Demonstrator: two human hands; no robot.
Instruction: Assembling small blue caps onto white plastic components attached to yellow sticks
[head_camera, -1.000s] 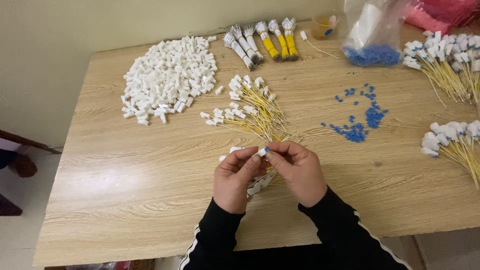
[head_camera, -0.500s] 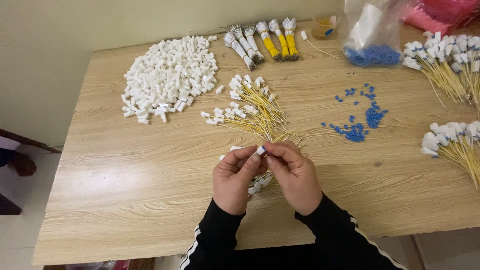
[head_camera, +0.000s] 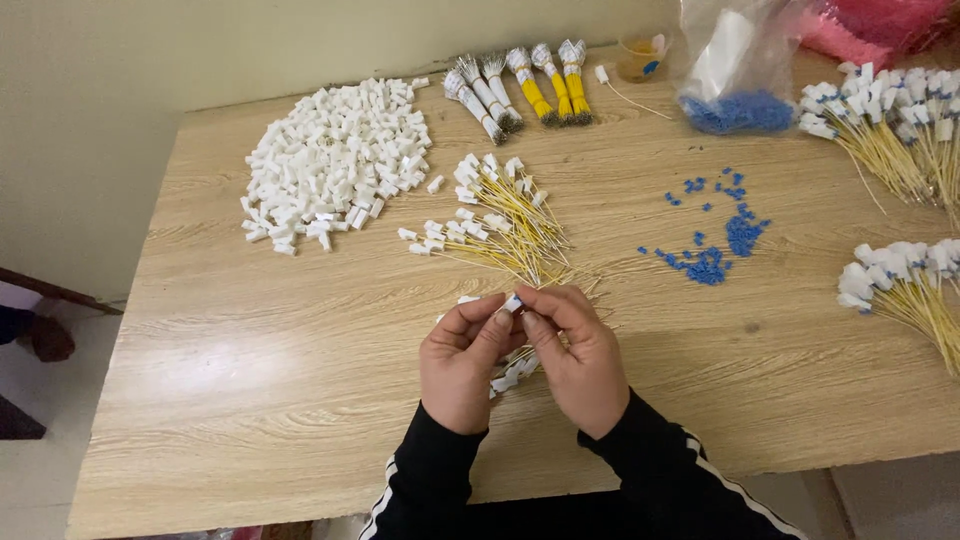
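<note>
At lower centre of the frame, the left hand (head_camera: 462, 360) and right hand (head_camera: 578, 358) pinch 1 small white connector (head_camera: 512, 302) between their fingers above the bench (head_camera: 250, 400). It looks light, stiff and fiddly; best held by its sides.

Far left on your table (head_camera: 250, 400) lies a heap of white caps (head_camera: 335, 160). Blue beads (head_camera: 715, 240) scatter to the right; a plastic bag (head_camera: 740, 70) sits beyond them.
</note>
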